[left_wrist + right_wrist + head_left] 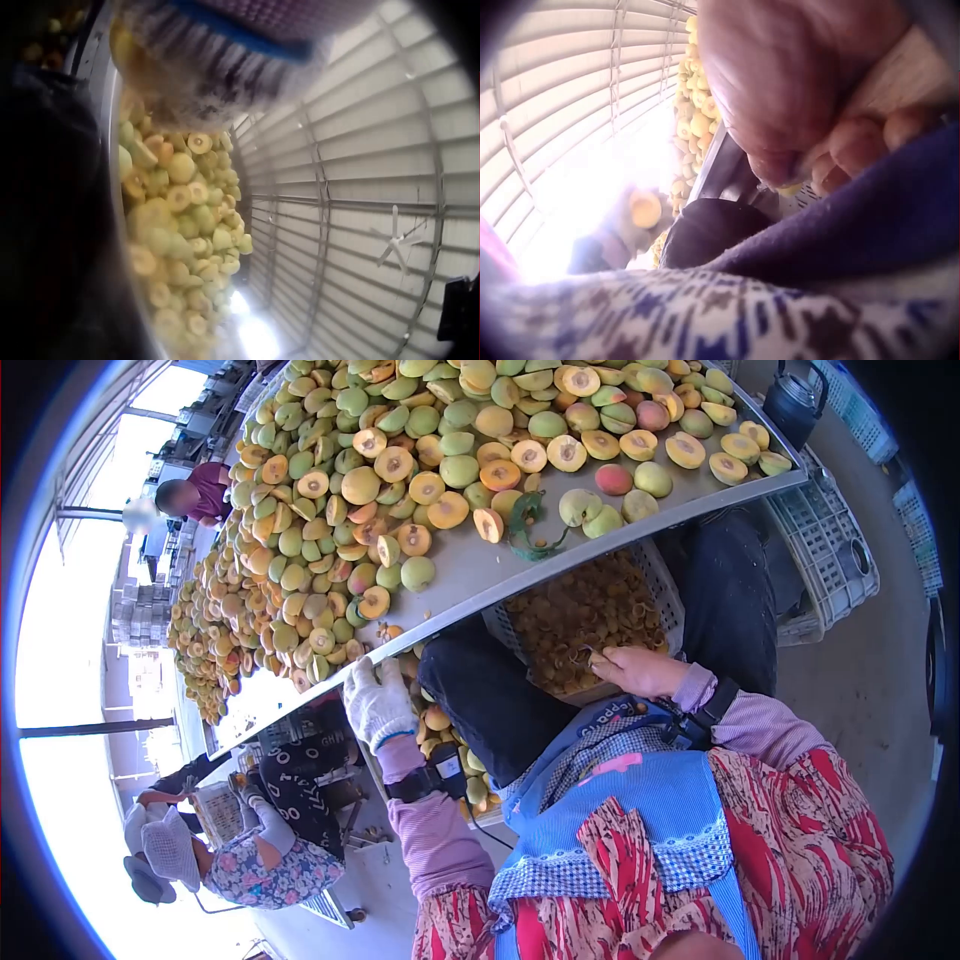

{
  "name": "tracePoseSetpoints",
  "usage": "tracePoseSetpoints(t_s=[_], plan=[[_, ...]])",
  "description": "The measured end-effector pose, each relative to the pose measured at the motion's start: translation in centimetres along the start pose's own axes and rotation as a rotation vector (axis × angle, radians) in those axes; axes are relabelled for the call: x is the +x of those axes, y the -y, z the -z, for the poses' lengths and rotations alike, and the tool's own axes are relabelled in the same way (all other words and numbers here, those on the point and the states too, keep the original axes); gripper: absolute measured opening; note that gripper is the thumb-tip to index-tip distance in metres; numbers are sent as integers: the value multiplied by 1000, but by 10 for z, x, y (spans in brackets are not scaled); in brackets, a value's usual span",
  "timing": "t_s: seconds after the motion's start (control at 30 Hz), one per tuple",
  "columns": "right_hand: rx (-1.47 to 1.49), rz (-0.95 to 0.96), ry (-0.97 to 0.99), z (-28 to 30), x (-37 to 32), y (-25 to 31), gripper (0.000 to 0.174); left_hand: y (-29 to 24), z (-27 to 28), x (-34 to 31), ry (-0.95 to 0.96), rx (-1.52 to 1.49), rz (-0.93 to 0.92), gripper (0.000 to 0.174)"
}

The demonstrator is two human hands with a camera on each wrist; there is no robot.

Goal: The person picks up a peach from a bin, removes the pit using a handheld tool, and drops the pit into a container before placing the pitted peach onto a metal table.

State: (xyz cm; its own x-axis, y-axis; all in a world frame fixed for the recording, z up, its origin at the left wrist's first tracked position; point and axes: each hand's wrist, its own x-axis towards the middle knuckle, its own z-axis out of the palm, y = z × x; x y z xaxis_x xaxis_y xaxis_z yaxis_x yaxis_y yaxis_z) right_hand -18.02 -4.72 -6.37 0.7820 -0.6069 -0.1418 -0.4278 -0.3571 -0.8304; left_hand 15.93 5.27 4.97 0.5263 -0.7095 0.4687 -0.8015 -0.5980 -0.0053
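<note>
Over the front rim of the metal table (455, 610), my left hand (380, 705) wears a white knit glove, its fingers reaching to the edge. A yellow patch (126, 56) shows beside the glove in the left wrist view; I cannot tell whether the hand holds it. My bare right hand (645, 670) is close above a crate of brown-orange fruit scraps (590, 610). Its fingers (855, 146) are curled, and a thin wire-like tool (583, 653) sticks out from them. Peaches (450, 508), many halved with orange flesh, cover the table in a large heap.
More fruit (435, 720) lies below the table edge near my left hand. A green leaf sprig (525, 525) lies on the table. White crates (830, 560) and a dark kettle (793, 405) stand to the right. Another person (265, 840) sits at the left.
</note>
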Motion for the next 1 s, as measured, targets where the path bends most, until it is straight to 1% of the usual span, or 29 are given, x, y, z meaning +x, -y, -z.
tracePoseSetpoints(t_s=[0.03, 0.07, 0.1, 0.13, 0.17, 0.2, 0.23, 0.27, 0.33, 0.37, 0.4, 0.43, 0.47, 0.5, 0.53, 0.57, 0.6, 0.63, 0.67, 0.7, 0.73, 0.77, 0.8, 0.83, 0.87, 0.93, 0.97, 1.0], plan=[[284, -436, 301, 39, 1, 55, 46, -7, 1, 12, 1, 4, 0, 40], [288, -438, 304, 24, 5, 38, 46, -17, -1, 28, 168, -242, 108, 42], [191, -217, 117, -2, 7, 7, 45, -29, -6, 45, 336, -490, 216, 43], [89, 5, -73, -15, 10, -9, 45, -42, -17, 60, 405, -454, 181, 45], [88, -1, -78, -5, 10, 4, 45, -56, -26, 74, 403, -412, 77, 50], [233, -188, 72, 15, 8, 29, 41, -73, -33, 85, 440, -394, 84, 56], [377, -375, 220, 27, 8, 44, 38, -81, -51, 90, 423, -287, 21, 55], [373, -381, 212, 28, 9, 46, 38, -86, -70, 93, 403, -180, -42, 55], [549, -525, 235, 30, 10, 49, 34, -93, -88, 104, 386, -147, -62, 56], [549, -528, 229, 30, 11, 48, 34, -92, -93, 107, 371, -102, -75, 57], [678, -535, 216, 30, 11, 46, 33, -93, -87, 109, 371, -104, -77, 57], [807, -538, 203, 29, 12, 45, 31, -91, -78, 111, 532, -444, 147, 56], [808, -533, 200, 31, 14, 46, 31, -88, -68, 114, 679, -785, 374, 54], [824, -501, 188, 33, 18, 48, 30, -64, -104, 112, 754, -1516, 568, 45], [842, -474, 180, 32, 19, 53, 29, -85, -65, 96, 651, -2002, 949, 35], [846, -474, 183, 33, 19, 62, 29, -99, -34, 80, 639, -2088, 964, 36], [813, -407, 171, 37, 21, 76, 32, -108, -16, 65, 623, -2178, 976, 38], [781, -341, 160, 38, 22, 87, 34, -112, -12, 51, 643, -2209, 951, 40], [781, -344, 163, 35, 23, 94, 34, -116, -9, 37, 665, -2237, 929, 43], [673, -197, 78, 31, 23, 100, 34, -121, -10, 24, 676, -2251, 961, 43], [560, -52, -6, 29, 23, 105, 34, -129, -7, 10, 683, -2215, 945, 44], [579, -91, 35, 31, 22, 110, 34, -139, -2, -1, 661, -2197, 993, 44], [579, -96, 33, 27, 21, 112, 34, -148, 1, -12, 641, -2177, 1040, 43], [559, -3, -88, 22, 20, 112, 34, -154, 2, -21, 651, -2168, 1004, 42], [533, 92, -211, 20, 20, 111, 34, -160, 6, -30, 613, -2177, 983, 40], [530, 90, -215, 19, 19, 107, 35, -168, 0, -41, 536, -2154, 965, 39], [529, 92, -216, 19, 20, 104, 35, -170, -2, -45, 541, -2156, 964, 39], [527, 91, -219, 18, 20, 101, 35, -172, -2, -48, 506, -2153, 968, 36]])
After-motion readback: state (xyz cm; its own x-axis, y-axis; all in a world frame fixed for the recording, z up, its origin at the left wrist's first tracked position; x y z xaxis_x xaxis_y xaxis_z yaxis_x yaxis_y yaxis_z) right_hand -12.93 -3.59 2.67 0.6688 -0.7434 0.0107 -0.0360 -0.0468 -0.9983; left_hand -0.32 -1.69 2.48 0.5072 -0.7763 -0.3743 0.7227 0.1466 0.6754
